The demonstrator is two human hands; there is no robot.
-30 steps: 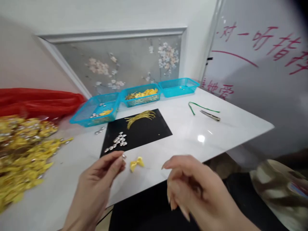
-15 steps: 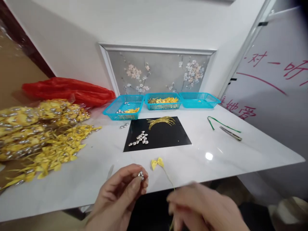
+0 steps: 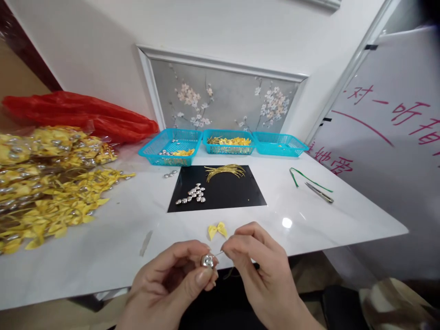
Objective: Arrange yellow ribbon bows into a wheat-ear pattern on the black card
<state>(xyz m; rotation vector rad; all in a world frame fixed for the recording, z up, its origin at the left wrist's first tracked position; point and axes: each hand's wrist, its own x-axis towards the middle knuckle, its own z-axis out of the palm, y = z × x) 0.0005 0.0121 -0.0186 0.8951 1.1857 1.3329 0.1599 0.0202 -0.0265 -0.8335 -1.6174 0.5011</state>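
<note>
Head cam: R hand [image 3: 256, 261] now pinches cord end [image 3: 219, 253] (thin) by silver bead [image 3: 207, 261] gripped in L hand [image 3: 175, 279].

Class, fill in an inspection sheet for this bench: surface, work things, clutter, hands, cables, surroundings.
Surface: glossy white table with a black mat; grey strip or smear near the front edge, unclear which.
Work things: silver beads and gold cords on the mat; yellow bow in front of it; three blue baskets behind.
Clutter: yellow heap at left; green ribbon and pointed metal tool at right.
Hands: left hand holds a shiny silver piece; right hand pinches a thin strand.
Cables: nothing seen.
Surroundings: framed floral picture, whiteboard.
</note>
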